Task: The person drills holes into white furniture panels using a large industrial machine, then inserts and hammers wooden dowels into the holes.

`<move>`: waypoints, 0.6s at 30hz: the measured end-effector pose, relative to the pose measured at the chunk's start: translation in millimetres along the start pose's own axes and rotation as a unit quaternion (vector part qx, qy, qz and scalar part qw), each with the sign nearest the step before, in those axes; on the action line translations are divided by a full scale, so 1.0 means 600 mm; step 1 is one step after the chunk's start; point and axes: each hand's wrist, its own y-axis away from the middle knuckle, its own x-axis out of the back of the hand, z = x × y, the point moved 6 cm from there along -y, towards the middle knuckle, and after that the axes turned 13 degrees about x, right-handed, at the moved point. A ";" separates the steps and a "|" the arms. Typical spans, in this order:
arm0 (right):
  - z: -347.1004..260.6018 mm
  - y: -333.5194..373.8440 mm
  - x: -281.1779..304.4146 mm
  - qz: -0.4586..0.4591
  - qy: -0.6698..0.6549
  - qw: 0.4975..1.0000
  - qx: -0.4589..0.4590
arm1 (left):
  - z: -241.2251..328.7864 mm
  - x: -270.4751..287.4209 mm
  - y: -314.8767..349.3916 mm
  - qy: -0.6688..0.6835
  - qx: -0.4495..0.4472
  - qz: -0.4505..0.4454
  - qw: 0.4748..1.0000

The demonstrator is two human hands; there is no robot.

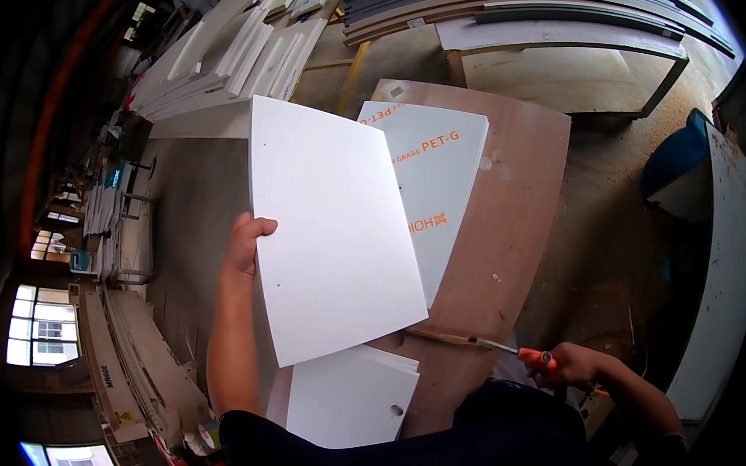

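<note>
Now: left hand (245, 245) fingers grip white panel (334, 230), long axis running away, tilted | right hand (575, 364) fingers closed on orange-handled tool (504, 348).

You stand in a workshop with a dusty concrete floor (600, 242). Stacks of white boards (230, 46) lie at your upper left, long grey panels (531, 9) ahead. Daylight enters through windows (45, 330) at your far left, and a blue drum (673, 156) sits to your right.
</note>
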 end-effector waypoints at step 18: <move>0.256 0.342 -0.211 0.600 -0.521 0.328 0.510 | 0.019 -0.581 0.357 -0.355 -0.180 -0.484 0.780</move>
